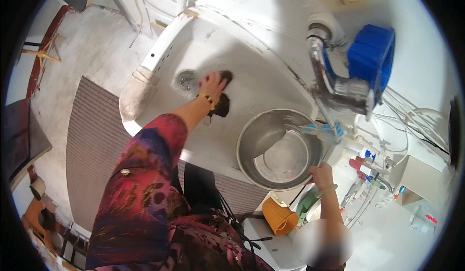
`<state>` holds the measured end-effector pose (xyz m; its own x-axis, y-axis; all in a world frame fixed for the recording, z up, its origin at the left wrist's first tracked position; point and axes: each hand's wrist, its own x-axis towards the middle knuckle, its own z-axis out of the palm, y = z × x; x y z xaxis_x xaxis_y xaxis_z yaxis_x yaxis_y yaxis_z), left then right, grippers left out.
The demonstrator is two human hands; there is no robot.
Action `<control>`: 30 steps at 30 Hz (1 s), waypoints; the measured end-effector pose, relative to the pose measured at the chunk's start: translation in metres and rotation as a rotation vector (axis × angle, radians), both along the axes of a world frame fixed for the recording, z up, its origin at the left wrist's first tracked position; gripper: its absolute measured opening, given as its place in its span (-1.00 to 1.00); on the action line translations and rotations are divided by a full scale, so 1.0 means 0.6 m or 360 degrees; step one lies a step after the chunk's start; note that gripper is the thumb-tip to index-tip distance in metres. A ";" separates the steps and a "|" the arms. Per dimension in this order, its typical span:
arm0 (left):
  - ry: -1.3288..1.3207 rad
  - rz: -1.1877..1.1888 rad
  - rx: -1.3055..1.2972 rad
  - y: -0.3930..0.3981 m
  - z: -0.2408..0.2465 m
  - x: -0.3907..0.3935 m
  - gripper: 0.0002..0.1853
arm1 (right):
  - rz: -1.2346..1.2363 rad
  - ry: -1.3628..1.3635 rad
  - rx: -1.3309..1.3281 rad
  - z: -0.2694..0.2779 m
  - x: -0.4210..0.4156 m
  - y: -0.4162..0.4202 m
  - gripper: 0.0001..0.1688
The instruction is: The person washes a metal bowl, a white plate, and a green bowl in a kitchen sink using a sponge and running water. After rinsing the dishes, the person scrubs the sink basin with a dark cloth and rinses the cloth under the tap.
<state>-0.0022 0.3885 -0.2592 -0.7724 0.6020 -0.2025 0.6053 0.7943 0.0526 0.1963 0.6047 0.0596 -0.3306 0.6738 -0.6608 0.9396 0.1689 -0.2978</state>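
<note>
A white sink (203, 144) lies before me. My left hand (211, 86) reaches down into it beside the metal drain (186, 80). Its fingers are over a dark brown thing (222, 106), perhaps cloth, that shows on both sides of the hand; blur hides whether they grip it. At the sink's right end, a round stainless steel basin (279, 151) is tilted with its mouth towards me. Its inside shows bare metal and a shadow. My right hand (321, 176) holds the basin's near right rim.
Above the basin a metal faucet (327, 86) juts from the wall, with a blue holder (370, 57) beside it. Light blue material (323, 131) hangs at the basin's rim. Bottles (359, 165) and hoses crowd the right. An orange container (279, 216) stands below. A ribbed mat (94, 155) covers the floor.
</note>
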 end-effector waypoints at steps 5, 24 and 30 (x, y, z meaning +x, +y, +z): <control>-0.0506 -0.0315 -0.0058 -0.009 0.093 0.116 -0.16 | 0.0309 -0.0004 0.0121 -0.002 0.001 0.010 -0.61; -0.1274 -0.0020 0.0434 0.062 0.062 0.103 -0.52 | 0.1007 0.0092 0.1057 0.041 -0.032 -0.099 -0.28; -0.1202 0.0430 0.0957 0.017 0.134 0.038 -0.57 | 0.0993 0.0055 0.0986 0.040 -0.010 -0.086 -0.25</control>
<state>0.0206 0.3988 -0.1785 -0.6932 0.5887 -0.4159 0.0506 0.6153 0.7867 0.1901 0.5532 0.0833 -0.7713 0.5976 -0.2191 0.6140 0.7893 -0.0086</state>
